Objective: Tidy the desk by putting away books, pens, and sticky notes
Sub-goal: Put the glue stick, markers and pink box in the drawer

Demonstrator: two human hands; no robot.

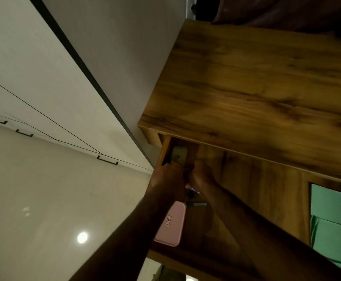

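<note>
The wooden bench (pixel 256 82) fills the upper right, and its top looks bare, which suggests most of the tidying is already done. Under its front edge the drawer (pixel 236 189) is pulled open so things can go inside it.

To the right of the drawer, a separate opening holds green sheets (pixel 327 216). They lie flat and overlap. I cannot tell whether they are sticky notes or covers.

Inside the drawer, against its left wall, lies a pink case (pixel 171 224) with a small label. It lies lengthwise along the wall, probably to leave the middle free.

Both arms reach deep into the drawer's far left corner. The left hand (pixel 166 179) and the right hand (pixel 202 173) are close together there, just below a pale metal fitting (pixel 178 154) on the drawer's back wall. Their fingers are in shadow and turned away, so I cannot tell whether either hand holds anything or lies loose.

Between the wrists, just beyond the case's far end, a dark pen-like thing (pixel 192 192) with a purple glint lies on the drawer floor. Beside it is a short silvery piece (pixel 200 204). The hands seem to be arranging small items at the back.
</note>
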